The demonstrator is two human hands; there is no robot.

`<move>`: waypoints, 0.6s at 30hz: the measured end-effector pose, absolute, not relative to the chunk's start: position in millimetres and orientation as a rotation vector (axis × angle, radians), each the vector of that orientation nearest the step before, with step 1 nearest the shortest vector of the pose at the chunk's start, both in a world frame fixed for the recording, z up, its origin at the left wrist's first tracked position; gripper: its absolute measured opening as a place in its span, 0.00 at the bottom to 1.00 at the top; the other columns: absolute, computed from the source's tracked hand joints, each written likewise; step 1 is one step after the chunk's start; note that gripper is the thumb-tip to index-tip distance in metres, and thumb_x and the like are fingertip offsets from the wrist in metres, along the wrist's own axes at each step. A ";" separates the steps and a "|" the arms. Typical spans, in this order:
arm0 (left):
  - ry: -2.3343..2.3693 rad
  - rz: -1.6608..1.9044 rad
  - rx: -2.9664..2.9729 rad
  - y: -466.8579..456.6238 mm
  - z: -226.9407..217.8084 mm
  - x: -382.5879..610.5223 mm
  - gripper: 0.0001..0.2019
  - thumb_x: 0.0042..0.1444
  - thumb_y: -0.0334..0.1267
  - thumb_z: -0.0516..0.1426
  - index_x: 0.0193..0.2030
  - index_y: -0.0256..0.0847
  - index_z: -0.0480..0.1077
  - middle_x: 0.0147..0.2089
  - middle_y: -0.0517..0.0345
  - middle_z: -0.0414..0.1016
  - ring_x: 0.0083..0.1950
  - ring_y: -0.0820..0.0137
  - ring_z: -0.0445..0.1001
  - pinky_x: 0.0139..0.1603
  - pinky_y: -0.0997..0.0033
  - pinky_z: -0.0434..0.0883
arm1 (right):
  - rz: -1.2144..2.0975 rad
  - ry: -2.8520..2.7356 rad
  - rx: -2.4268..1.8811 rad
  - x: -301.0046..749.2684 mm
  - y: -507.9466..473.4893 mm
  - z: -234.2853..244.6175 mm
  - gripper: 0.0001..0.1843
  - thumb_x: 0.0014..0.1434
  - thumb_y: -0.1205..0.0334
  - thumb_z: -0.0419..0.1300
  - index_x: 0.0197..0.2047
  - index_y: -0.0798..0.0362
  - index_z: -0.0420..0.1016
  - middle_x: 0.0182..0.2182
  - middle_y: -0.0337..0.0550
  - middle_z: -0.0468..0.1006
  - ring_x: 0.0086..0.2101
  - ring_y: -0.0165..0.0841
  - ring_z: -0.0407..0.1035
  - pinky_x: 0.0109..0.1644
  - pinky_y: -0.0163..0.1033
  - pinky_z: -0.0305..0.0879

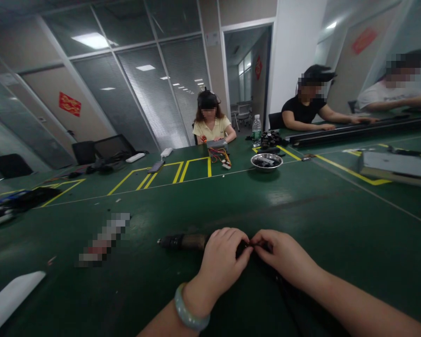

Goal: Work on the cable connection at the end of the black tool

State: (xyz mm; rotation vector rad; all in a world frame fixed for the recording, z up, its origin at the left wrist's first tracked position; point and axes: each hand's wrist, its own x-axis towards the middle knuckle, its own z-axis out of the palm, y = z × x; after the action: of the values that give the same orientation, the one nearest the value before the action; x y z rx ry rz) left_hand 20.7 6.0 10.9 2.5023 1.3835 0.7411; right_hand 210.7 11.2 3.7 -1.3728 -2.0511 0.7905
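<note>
A dark electric screwdriver (189, 242) lies across the green table (143, 290), its bit end pointing left. My left hand (224, 255), with a pale bangle (191, 311) on the wrist, is closed over the rear of the screwdriver and covers that part. Close beside it, my right hand (284, 257) is pinched shut on a thin black cord (279, 281) that trails toward me under the wrist. Thumbs and fingertips of both hands nearly meet at the screwdriver's tail. The exact joint between cord and screwdriver is hidden by my fingers.
A metal bowl (266, 161) of dark parts stands beyond my hands, near a water bottle (256, 131). A co-worker (212, 124) sits opposite with a wired box (217, 149). A flat grey case (395, 167) lies right; a blurred strip (105, 239) and white piece (14, 299) lie left.
</note>
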 end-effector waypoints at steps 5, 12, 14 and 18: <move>1.377 0.750 2.565 6.5 6.0 19.0 0.10 0.54 0.30 0.59 0.43 0.44 0.68 0.44 0.59 0.73 0.48 0.64 0.69 0.51 0.60 0.65 | 0.744 -2.084 -1.368 211.0 10.9 2.1 0.08 0.57 0.63 0.56 0.38 0.48 0.77 0.34 0.38 0.79 0.34 0.32 0.72 0.38 0.35 0.63; 1.323 0.765 2.625 6.9 0.3 13.0 0.08 0.56 0.30 0.58 0.43 0.43 0.68 0.45 0.59 0.74 0.49 0.65 0.70 0.52 0.61 0.64 | 0.729 -2.126 -1.369 209.9 9.5 2.2 0.10 0.58 0.60 0.57 0.40 0.47 0.78 0.34 0.38 0.80 0.34 0.32 0.72 0.38 0.35 0.64; 1.322 0.774 2.631 6.6 0.1 12.1 0.08 0.56 0.30 0.58 0.43 0.43 0.68 0.45 0.59 0.74 0.49 0.65 0.70 0.52 0.61 0.65 | 0.724 -2.137 -1.372 209.4 9.4 2.7 0.11 0.58 0.59 0.57 0.41 0.47 0.78 0.35 0.38 0.80 0.34 0.33 0.72 0.37 0.35 0.64; 1.329 0.779 2.641 5.6 1.2 11.5 0.07 0.56 0.30 0.58 0.42 0.43 0.69 0.45 0.60 0.74 0.49 0.65 0.70 0.51 0.62 0.65 | 0.738 -2.134 -1.398 208.4 9.2 2.8 0.11 0.58 0.58 0.56 0.42 0.47 0.78 0.34 0.38 0.80 0.32 0.32 0.72 0.34 0.35 0.64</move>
State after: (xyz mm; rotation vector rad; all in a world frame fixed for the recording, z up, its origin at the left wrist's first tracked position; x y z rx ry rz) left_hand 11.5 5.6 1.2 2.6414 1.3291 0.7793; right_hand 208.4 9.2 2.8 -1.3977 -2.1341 0.7380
